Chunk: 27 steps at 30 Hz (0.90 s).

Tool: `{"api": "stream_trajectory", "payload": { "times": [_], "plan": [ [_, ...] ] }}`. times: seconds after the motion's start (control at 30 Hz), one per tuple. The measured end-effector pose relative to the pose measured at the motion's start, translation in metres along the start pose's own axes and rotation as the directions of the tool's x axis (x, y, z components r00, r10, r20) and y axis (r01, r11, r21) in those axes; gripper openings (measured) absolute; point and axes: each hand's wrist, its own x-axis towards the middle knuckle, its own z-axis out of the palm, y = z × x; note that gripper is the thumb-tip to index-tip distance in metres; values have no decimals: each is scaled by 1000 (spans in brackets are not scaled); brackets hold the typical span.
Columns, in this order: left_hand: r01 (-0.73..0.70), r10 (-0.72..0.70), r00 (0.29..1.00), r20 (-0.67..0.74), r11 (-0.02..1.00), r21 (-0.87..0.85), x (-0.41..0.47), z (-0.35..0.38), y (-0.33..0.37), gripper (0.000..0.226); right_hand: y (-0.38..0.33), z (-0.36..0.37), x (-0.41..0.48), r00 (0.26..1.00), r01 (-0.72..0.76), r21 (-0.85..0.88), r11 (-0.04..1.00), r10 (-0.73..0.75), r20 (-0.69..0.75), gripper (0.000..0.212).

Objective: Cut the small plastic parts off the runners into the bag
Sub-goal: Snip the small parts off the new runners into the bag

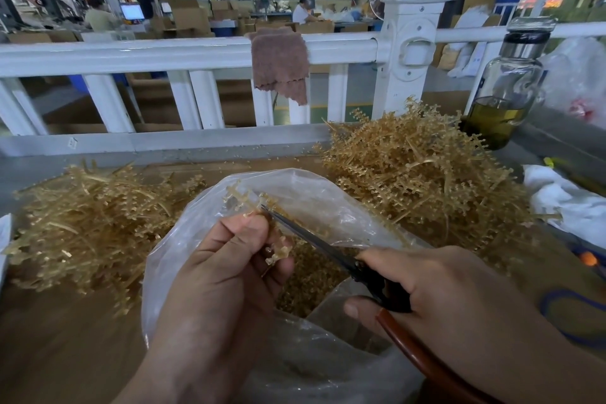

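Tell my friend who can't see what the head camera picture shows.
The left hand holds a tan plastic runner over an open clear bag while the right hand puts scissors to it. Runner piles lie either side.

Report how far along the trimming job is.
Done: cut parts already lie in the bag, and the left pile looks mostly stripped. In hand: the left hand pinches a runner over the bag while the right hand holds scissors to it. Left: the big right pile, still bearing parts.

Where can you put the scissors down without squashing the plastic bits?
Best spot: the bare brown table at near left, in front of the left pile and beside the bag. The right side is crowded: right pile, bottle, white cloth.
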Motion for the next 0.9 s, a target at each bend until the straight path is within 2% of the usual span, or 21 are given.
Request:
{"api": "stream_trajectory", "payload": {
  "times": [0.1,0.3,0.5,0.9],
  "plan": [
    [-15,15,1000,-7,1000,9,-1,1,0,17,0,0,-1,1000,3,-21,1000,-3,5,43],
    [-25,25,1000,-1,1000,8,0,-1,-1,4,1,0,-1,1000,11,-20,1000,-11,4,40],
    [-30,30,1000,-8,1000,3,0,-1,-1,5,1,0,0,1000,20,-20,1000,-20,0,37],
    [-37,37,999,-26,999,25,1,-2,0,7,-1,3,-1,999,38,-39,999,-38,9,64]
  ]
}}
